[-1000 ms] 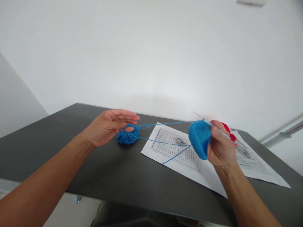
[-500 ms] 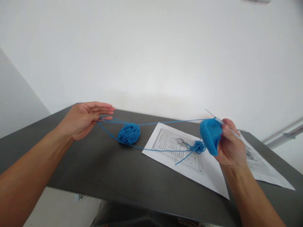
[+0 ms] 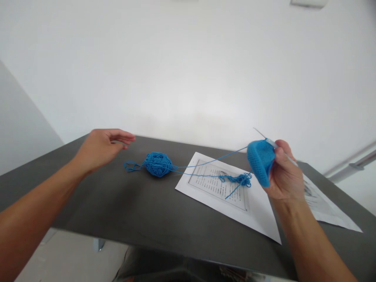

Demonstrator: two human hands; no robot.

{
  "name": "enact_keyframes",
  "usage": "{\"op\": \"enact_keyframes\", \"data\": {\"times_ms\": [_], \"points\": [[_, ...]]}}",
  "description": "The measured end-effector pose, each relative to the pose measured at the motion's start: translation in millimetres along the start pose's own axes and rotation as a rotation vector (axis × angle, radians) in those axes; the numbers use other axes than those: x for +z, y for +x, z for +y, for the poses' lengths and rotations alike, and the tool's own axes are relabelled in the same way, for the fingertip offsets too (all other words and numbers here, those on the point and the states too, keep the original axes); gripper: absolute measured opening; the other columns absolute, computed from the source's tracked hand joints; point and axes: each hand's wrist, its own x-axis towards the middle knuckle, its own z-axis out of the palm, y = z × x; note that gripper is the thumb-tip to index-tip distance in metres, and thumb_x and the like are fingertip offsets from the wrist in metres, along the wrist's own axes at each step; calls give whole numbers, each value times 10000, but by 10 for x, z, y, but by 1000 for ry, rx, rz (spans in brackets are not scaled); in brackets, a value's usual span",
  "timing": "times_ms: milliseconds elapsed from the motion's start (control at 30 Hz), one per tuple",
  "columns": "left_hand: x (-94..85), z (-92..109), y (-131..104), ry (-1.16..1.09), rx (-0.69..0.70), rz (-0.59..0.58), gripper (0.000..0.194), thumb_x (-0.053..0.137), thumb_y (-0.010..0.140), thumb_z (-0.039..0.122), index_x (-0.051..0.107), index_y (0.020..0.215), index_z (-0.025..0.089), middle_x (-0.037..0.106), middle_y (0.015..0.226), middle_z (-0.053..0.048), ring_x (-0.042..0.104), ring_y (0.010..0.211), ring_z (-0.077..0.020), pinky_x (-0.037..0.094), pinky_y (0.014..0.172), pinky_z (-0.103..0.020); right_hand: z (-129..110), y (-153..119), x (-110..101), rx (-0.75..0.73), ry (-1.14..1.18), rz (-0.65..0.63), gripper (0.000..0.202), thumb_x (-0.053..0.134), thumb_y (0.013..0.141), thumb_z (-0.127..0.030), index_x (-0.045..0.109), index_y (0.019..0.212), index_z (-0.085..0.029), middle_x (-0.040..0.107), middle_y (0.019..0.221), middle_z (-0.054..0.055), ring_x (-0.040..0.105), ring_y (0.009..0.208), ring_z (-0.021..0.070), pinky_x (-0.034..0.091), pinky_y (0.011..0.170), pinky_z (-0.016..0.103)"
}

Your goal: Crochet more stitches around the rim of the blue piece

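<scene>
My right hand [image 3: 286, 172] grips a blue crocheted piece [image 3: 260, 158] together with a crochet hook [image 3: 272, 143], whose thin tip points up to the left. My left hand [image 3: 102, 147] hovers above the left of the table with fingers apart and nothing in it. To its right a blue yarn ball [image 3: 158, 163] rests on the table, with loose loops at its left side. Strands run from the ball to the crocheted piece and to a small yarn tangle [image 3: 242, 179] lying on a printed sheet [image 3: 205, 196].
The dark table [image 3: 132, 211] stands against a white wall [image 3: 188, 78]. A second printed sheet [image 3: 326, 207] lies at the right, partly behind my right forearm. A grey pipe [image 3: 349, 170] runs along the wall at the far right.
My left hand has let go of the yarn strands, which dropped onto the table beside the ball. The strand to the crocheted piece now hangs slacker.
</scene>
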Motion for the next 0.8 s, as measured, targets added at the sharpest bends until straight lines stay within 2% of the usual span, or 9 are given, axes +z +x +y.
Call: {"op": "enact_keyframes", "data": {"times_ms": [67,133,200,233,333,400,467,667,800], "points": [[124,51,-78,73,61,-110,312,663,732,155,817,1002,184,860,1036,-71,772,905,-284,608,934,-428,-85,38,45,-24,11,5,220,947,740,-259,826,896,-356,831,814,-93,785,702,123,689,736,259],[256,87,-157,150,131,-182,318,652,755,173,835,1012,219,861,1051,-66,776,927,-307,605,936,-435,-191,84,102,-52,22,11,224,955,730,-264,824,891,-348,832,821,-91,791,729,129,690,746,262],[407,100,-242,236,201,-172,319,653,806,213,837,1067,213,847,1108,-111,765,984,-352,583,977,-488,-310,142,175,-81,29,11,223,955,729,-266,823,892,-341,837,844,-80,804,791,152,690,804,287],[494,97,-288,273,243,-166,351,663,838,237,820,1150,211,814,1231,-126,742,1091,-367,556,1036,-504,-370,174,217,-96,35,9,230,959,722,-270,822,895,-337,838,848,-75,808,830,165,685,847,299],[791,47,-432,379,356,-172,474,796,830,302,752,1298,237,699,1451,-114,544,1425,-379,402,1217,-557,-531,284,382,-137,61,-12,264,976,694,-278,807,891,-329,838,866,-71,802,986,189,628,1019,320],[979,-13,-511,460,363,-141,496,810,874,346,701,1340,215,600,1540,-136,481,1471,-393,400,1186,-650,-616,363,521,-143,80,-36,243,956,735,-276,792,909,-320,837,882,-53,772,1119,202,559,1121,336],[1111,-78,-561,530,325,-65,389,719,978,355,675,1332,200,590,1519,-135,564,1380,-350,472,1133,-621,-689,443,669,-146,125,-68,231,944,756,-240,770,898,-295,841,919,-39,735,1209,201,524,1148,327],[1130,-172,-576,660,223,149,355,679,1012,347,659,1335,202,647,1417,-126,667,1210,-292,581,1012,-528,-942,684,992,-115,360,-85,273,919,776,-119,712,833,-289,811,780,-73,737,1188,150,546,1078,236],[1027,-213,-541,715,133,223,353,682,1010,348,659,1331,202,659,1394,-124,676,1187,-289,591,991,-521,-1126,794,1019,-122,519,-62,244,725,933,-8,710,792,-206,805,705,-59,796,811,77,587,934,191]]}}
